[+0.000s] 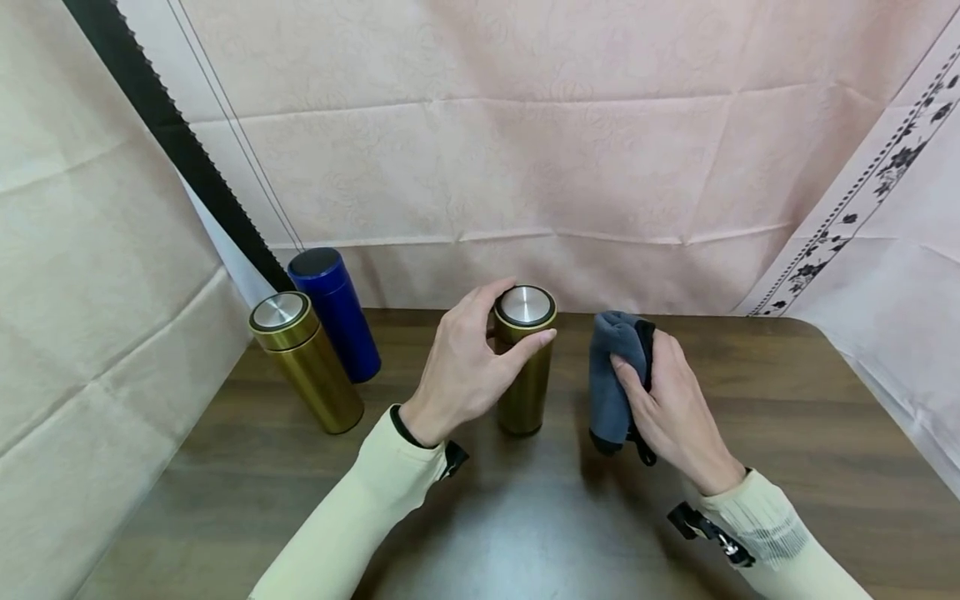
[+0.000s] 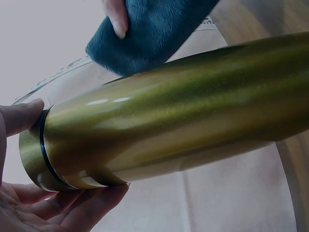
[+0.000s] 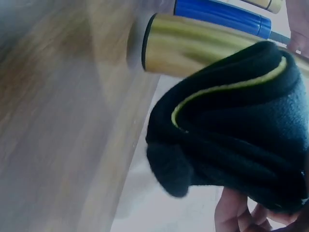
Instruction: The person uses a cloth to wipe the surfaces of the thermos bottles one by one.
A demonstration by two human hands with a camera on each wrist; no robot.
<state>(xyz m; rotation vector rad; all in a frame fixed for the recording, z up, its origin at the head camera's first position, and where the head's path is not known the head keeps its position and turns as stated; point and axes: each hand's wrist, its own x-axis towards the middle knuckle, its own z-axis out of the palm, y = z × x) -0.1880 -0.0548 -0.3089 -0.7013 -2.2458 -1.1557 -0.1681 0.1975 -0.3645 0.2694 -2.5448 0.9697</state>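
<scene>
gold and glossy, a metallic bottle (image 1: 528,383) stands upright on the wood-grain worktop (image 1: 525,517), near its back edge, its silver-topped cap (image 1: 526,306) pointing straight up and its long axis vertical. a person's left hand (image 1: 471,360) curves round the upper end, gripping it with the thumb on one side and fingers on the other. to its right, just apart in the head view, the right hand (image 1: 669,402) pinches a folded blue-grey cloth (image 1: 611,375) with dark edging between thumb and fingers, its longer side running up and down, roughly parallel to the bottle. well to the left stand a second gold bottle (image 1: 315,375) and, just behind it, a blue bottle (image 1: 341,308), both cap-up. a pale pink fabric backdrop (image 1: 525,167) hangs behind the worktop, with a black floral border (image 1: 892,171) at right.
</scene>
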